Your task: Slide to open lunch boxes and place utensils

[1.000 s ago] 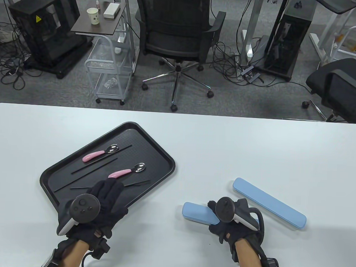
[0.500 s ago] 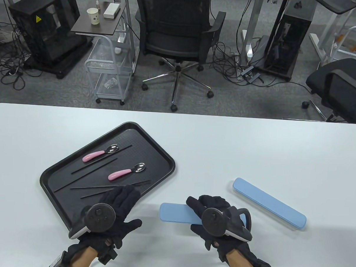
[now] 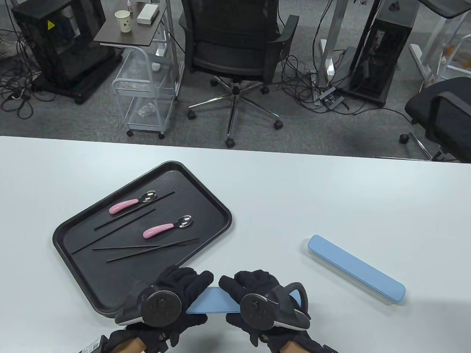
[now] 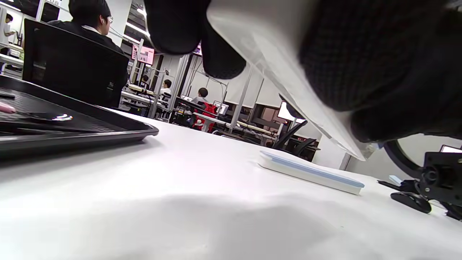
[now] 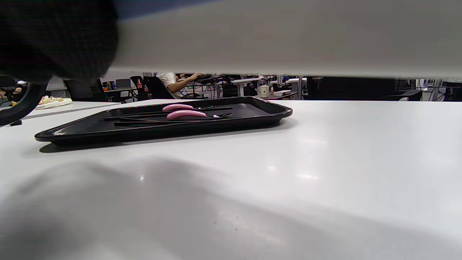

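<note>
Both hands hold one long blue lunch box (image 3: 213, 301) above the table near the front edge. My left hand (image 3: 182, 285) grips its left end and my right hand (image 3: 250, 286) grips its right end. Its pale underside fills the top of the left wrist view (image 4: 274, 61) and of the right wrist view (image 5: 288, 36). A second blue lunch box (image 3: 356, 268) lies shut on the table at the right. A black tray (image 3: 218, 207) at the left holds two pink-handled spoons (image 3: 167, 228) and several black chopsticks (image 3: 146, 247).
The tray's near corner lies just left of my left hand. Beyond the table's far edge stand an office chair (image 3: 235, 40), a small cart (image 3: 145, 90) and cables on the floor. A black stand (image 4: 426, 187) sits on the table at the right of the left wrist view.
My right hand carried the lunch box left and toward the front edge. My left hand left the tray, moved right and took hold of the box's left end.
</note>
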Demonstrator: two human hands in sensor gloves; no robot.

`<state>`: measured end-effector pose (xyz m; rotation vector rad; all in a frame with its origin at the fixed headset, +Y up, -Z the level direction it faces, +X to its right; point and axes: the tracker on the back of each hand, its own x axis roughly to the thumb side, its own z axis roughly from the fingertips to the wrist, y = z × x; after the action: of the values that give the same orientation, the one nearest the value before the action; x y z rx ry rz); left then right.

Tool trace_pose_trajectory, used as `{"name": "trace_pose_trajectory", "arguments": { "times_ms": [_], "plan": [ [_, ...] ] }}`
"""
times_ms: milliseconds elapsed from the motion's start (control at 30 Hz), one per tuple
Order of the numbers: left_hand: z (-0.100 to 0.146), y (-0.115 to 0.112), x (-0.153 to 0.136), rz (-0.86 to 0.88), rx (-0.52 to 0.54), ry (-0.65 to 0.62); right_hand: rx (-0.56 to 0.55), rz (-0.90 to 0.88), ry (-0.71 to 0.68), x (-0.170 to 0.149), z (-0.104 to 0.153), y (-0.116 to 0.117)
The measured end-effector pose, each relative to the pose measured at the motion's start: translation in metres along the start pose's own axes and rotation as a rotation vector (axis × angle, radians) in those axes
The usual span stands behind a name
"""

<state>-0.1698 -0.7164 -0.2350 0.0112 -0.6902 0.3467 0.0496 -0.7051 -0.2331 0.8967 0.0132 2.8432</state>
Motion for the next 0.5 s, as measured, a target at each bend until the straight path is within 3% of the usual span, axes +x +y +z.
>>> {"name": "trace_pose_trajectory", "arguments": {
  "times_ms": [300, 367, 500],
  "plan": [
    [0.000, 0.005, -0.001, 0.014, 0.020, -0.005, 0.007, -0.025, 0.005, -0.002, 0.000, -0.001],
    [0.003, 0.008, -0.008, -0.027, 0.027, 0.031, 0.001, 0.030, 0.033, -0.011, 0.001, -0.003],
    [0.006, 0.015, -0.024, 0.053, 0.028, 0.065, 0.005, -0.018, 0.084, -0.031, 0.004, -0.004]
  ]
}}
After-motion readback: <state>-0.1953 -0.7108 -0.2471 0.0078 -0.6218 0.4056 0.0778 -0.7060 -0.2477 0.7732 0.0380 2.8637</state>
